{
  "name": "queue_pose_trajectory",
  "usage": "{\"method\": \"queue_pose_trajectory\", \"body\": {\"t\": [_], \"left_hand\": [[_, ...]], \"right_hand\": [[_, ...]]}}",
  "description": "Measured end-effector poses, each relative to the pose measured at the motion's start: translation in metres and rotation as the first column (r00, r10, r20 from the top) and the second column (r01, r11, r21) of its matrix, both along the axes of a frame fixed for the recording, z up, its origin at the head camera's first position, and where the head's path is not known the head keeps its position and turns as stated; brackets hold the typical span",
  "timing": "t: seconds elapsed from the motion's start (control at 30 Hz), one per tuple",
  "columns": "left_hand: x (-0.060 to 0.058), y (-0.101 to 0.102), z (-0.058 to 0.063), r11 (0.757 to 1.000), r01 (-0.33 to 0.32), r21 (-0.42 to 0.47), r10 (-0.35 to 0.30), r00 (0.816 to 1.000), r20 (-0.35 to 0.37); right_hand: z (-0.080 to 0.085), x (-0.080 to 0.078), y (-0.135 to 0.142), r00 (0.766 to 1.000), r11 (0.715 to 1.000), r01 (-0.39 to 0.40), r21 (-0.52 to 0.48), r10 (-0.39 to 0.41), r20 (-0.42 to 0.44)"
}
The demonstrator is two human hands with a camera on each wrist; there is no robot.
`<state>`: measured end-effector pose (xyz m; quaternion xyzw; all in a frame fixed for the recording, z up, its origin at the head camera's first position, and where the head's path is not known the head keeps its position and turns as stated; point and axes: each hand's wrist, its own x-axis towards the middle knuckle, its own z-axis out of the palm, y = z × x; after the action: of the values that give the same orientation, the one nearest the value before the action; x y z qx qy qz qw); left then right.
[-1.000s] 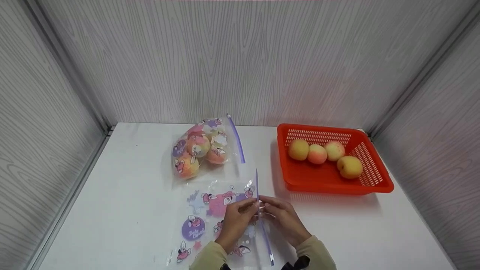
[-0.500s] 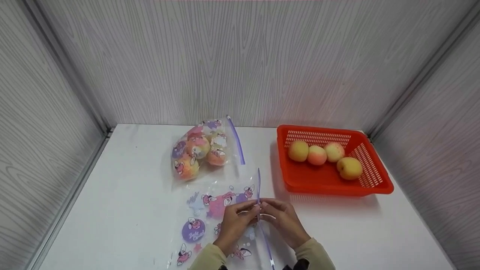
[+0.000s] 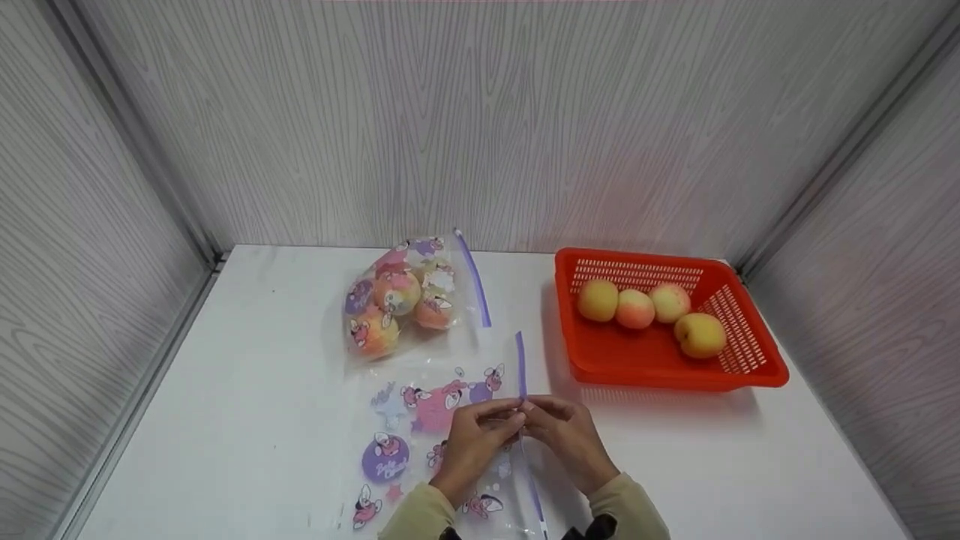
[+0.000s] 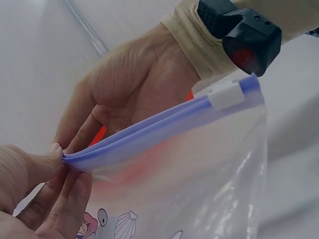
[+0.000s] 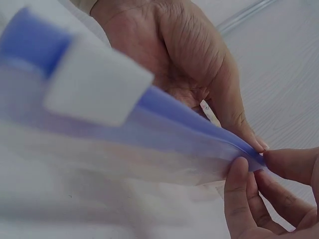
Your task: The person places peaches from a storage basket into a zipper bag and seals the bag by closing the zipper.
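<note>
A clear zip bag (image 3: 386, 457) printed with pink and purple cartoon figures lies nearest the person. Along its right side runs a purple zip strip (image 3: 520, 360). My left hand (image 3: 476, 442) pinches this strip from the left between thumb and fingers. From the right, my right hand (image 3: 566, 439) pinches it at almost the same spot, the fingertips of both hands close together. A white slider (image 4: 226, 95) sits near the strip's end in the left wrist view. What the fingers behind the strip touch is partly hidden.
Behind lies a second printed zip bag (image 3: 397, 296) with several peach-like fruits inside. To the right stands a red basket (image 3: 622, 367) holding several yellow and pink fruits (image 3: 700, 334). Grey wood-grain panels (image 3: 480, 127) enclose the white table (image 3: 225, 390) at the back and sides.
The far end of the purple strip has shifted slightly right and shows broader. Both hands stay at about the same place, with small finger shifts. Basket and filled bag are unchanged.
</note>
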<state>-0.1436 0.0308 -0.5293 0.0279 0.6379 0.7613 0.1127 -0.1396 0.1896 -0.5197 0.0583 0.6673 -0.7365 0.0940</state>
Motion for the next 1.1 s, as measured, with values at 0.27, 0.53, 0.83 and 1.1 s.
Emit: {"method": "queue_pose_trajectory", "body": {"t": [0.27, 0.53, 0.83, 1.1], "left_hand": [[-0.001, 0.005, 0.002, 0.996, -0.021, -0.085, 0.016, 0.998, -0.060], [-0.003, 0.007, 0.007, 0.903, -0.076, -0.422, -0.024, 0.974, -0.225], [-0.010, -0.006, 0.022, 0.889, -0.038, -0.456, -0.095, 0.960, -0.265], [-0.020, -0.052, 0.057, 0.734, -0.223, -0.641, -0.088, 0.905, -0.415]], "right_hand": [[0.000, 0.001, 0.001, 0.999, 0.998, 0.052, -0.029, -0.052, 0.000], [0.002, -0.001, 0.001, 0.993, 0.988, 0.115, 0.103, -0.112, -0.038], [0.014, -0.001, 0.008, 0.985, 0.917, 0.068, 0.394, 0.001, -0.172], [0.016, -0.003, 0.040, 0.984, 0.885, 0.075, 0.460, 0.010, -0.180]]}}
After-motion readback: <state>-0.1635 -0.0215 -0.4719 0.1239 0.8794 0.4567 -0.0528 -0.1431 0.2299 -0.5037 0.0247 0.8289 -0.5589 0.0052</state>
